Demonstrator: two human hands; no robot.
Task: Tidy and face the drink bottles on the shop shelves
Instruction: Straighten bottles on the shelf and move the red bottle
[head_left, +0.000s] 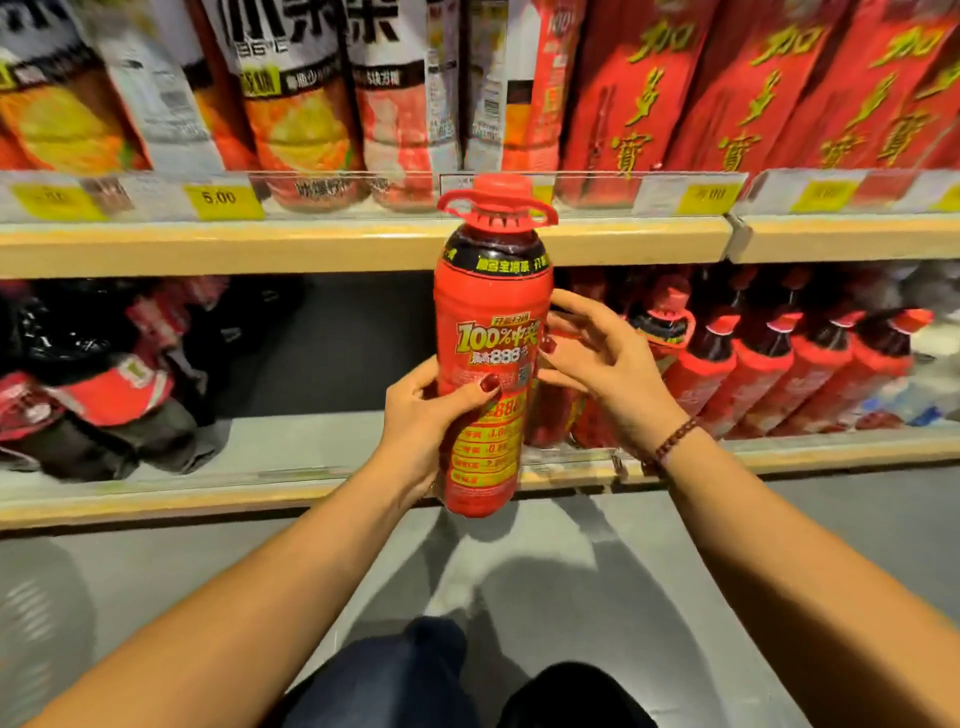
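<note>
Before the lower shelf's front edge, the bottle stands upright, off the shelf, the left hand clenched round its lower half; the right hand, fingers loose, just touches its right side, nearer the row.

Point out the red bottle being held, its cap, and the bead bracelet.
red bottle (491, 332): head view, label front.
cap (496, 200): head view, cap side.
bead bracelet (675, 440): head view, beads on wrist.

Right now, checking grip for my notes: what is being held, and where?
The tall red-labelled drink bottle, upright: left hand wraps its lower body; right hand fingertips touch its side.
</note>
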